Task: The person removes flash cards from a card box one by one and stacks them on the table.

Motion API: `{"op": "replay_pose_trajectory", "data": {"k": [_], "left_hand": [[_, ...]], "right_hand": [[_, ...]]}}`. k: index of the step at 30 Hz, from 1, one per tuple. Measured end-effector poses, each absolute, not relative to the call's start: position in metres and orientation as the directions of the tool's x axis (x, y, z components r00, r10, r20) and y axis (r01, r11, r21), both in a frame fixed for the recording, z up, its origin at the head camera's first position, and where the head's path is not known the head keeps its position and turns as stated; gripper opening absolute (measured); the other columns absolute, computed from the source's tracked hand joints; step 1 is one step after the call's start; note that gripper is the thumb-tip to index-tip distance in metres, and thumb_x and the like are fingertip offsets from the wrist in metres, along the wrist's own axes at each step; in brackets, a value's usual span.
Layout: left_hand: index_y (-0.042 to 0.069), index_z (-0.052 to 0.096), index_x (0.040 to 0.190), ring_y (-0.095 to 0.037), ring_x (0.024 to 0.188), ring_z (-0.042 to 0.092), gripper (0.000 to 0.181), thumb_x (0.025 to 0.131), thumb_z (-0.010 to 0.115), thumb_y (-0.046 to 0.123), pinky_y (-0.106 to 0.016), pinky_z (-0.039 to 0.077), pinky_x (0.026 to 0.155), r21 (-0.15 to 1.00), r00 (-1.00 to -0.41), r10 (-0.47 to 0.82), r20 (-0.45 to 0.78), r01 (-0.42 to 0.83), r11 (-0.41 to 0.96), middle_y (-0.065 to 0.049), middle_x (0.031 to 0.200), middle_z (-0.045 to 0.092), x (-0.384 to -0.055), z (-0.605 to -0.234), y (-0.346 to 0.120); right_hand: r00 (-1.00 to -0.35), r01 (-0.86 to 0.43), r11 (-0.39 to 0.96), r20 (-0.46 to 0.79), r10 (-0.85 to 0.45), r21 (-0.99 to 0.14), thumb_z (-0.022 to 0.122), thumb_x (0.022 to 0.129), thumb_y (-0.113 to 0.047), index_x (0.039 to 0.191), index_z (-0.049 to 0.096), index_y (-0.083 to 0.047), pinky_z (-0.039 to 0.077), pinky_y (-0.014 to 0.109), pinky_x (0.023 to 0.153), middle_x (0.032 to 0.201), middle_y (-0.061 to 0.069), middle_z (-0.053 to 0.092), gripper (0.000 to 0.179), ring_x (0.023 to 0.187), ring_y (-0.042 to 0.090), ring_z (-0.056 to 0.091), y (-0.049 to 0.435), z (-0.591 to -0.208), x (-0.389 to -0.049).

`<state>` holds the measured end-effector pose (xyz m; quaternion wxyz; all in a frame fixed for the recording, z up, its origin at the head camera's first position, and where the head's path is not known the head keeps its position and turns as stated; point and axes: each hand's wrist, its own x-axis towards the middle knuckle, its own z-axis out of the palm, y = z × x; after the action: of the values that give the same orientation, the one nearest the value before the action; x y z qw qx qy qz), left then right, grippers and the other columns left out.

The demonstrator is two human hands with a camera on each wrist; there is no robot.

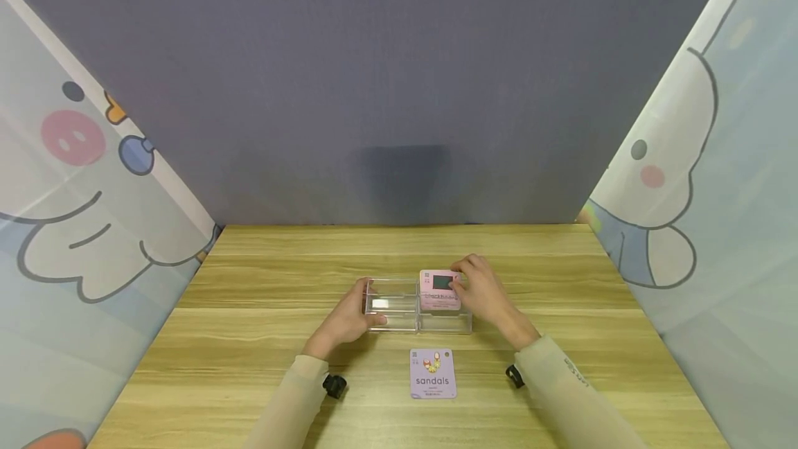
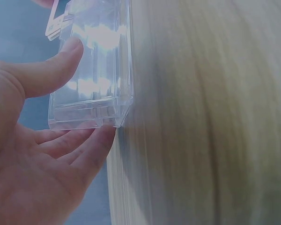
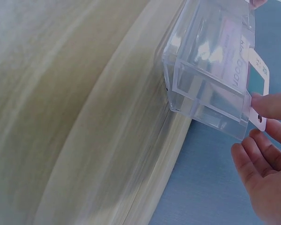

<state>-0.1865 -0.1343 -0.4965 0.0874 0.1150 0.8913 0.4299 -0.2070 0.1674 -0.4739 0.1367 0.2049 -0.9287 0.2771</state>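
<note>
A clear plastic box (image 1: 394,325) with two side-by-side stepped sections sits on the table. My left hand (image 1: 345,319) grips its left end, thumb (image 2: 61,65) along the front and fingers against the end wall. With thumb and fingers, my right hand (image 1: 488,295) pinches the right edge of a pink flash card (image 1: 430,296) with a dark green blackboard picture. That card stands upright in the right section, its lower part behind clear plastic and its top edge (image 3: 257,65) sticking out. A lilac flash card (image 1: 433,374) reading "sandals" lies flat in front of the box.
The wood-grain table (image 1: 262,262) ends at a dark grey panel (image 1: 399,89) behind. Cartoon-printed curtains (image 1: 742,158) flank it on both sides. A black wrist camera (image 1: 334,386) sits beside the left sleeve, another (image 1: 515,376) beside the right.
</note>
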Motion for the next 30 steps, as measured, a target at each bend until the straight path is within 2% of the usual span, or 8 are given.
{"op": "replay_pose_trajectory", "data": {"k": [30], "left_hand": [[-0.002,0.034,0.150,-0.035,0.121,0.058,0.082,0.086,0.083,0.019,-0.053,0.046,0.106,0.795,-0.959,0.276,-0.065,0.118,0.595,-0.014,0.134,0.058,-0.1866,-0.4981,-0.1347]], "right_hand": [[-0.885,-0.425,0.766,0.398,-0.241,-0.483,0.080,0.086,-0.002,0.109,0.071,0.001,0.057,0.044,0.085,0.107,0.011,0.065,0.025,0.101,0.029,0.061,0.1632,-0.4734,-0.2059]]}}
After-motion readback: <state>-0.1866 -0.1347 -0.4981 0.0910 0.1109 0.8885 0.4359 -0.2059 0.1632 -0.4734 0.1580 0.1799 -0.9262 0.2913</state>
